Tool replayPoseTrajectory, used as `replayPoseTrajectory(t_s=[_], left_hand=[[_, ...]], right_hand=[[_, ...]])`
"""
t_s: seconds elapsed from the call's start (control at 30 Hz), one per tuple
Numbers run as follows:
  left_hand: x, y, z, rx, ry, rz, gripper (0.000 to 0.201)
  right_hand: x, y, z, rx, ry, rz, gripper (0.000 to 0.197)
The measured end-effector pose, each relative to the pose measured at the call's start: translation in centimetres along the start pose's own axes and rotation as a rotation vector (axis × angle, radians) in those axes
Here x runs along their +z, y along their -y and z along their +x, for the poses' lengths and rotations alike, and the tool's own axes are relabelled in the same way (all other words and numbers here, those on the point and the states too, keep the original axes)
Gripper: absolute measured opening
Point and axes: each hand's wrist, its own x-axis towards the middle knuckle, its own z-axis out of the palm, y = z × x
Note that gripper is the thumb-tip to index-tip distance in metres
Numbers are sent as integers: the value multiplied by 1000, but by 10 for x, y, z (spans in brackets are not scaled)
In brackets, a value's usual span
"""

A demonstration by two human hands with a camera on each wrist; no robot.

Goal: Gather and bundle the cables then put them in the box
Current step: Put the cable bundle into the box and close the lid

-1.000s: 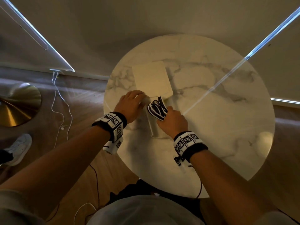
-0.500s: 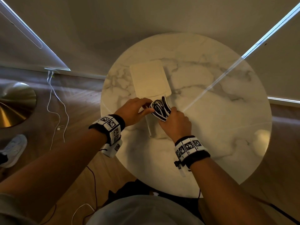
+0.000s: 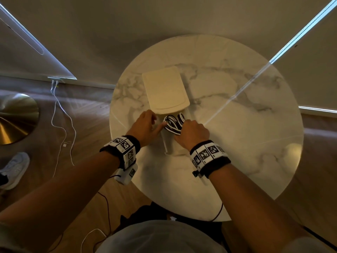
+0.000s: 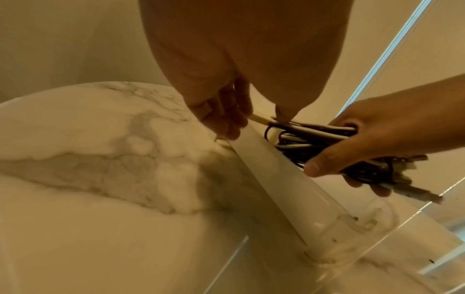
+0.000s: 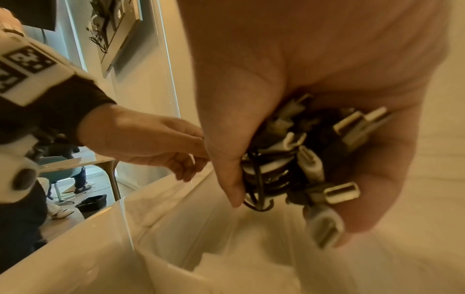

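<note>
A bundle of black and white cables (image 3: 173, 123) is gripped in my right hand (image 3: 182, 128) just above a clear plastic box (image 3: 166, 147) on the round marble table (image 3: 237, 143). In the right wrist view several plugs (image 5: 314, 159) stick out of my right hand's fist (image 5: 289, 199) over the box's inside (image 5: 201, 228). My left hand (image 3: 157, 123) meets the bundle from the left. The left wrist view shows its thumb and curled fingers (image 4: 261, 121) pinching a white cable end (image 4: 259, 119) at the bundle's loops, beside the box wall (image 4: 289, 191).
The box's cream lid (image 3: 164, 88) lies flat on the table just beyond the hands. Loose white cords (image 3: 60, 125) trail over the wooden floor at the left, near a brass lamp base (image 3: 14, 119) and a white shoe (image 3: 14, 168).
My left hand left the lid's near edge and came right onto the bundle. My right hand has held the bundle over the box throughout.
</note>
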Motion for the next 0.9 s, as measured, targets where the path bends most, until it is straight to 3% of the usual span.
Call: replayPoseTrajectory(t_s=[0.13, 0.23, 0.37, 0.5, 0.9], left_hand=[[1, -3, -6, -61, 193, 83, 42], [-2, -4, -6, -49, 237, 68, 39], [-4, -3, -5, -50, 306, 71, 35], [-1, -6, -5, -80, 306, 70, 29], [5, -6, -1, -126, 299, 36, 28]], right_hand=[[4, 5, 4, 1, 1, -30, 39], [11, 7, 5, 17, -6, -16, 35], [21, 8, 3, -5, -17, -57, 59], [24, 8, 6, -24, -21, -79, 75], [16, 18, 23, -15, -28, -204, 66]])
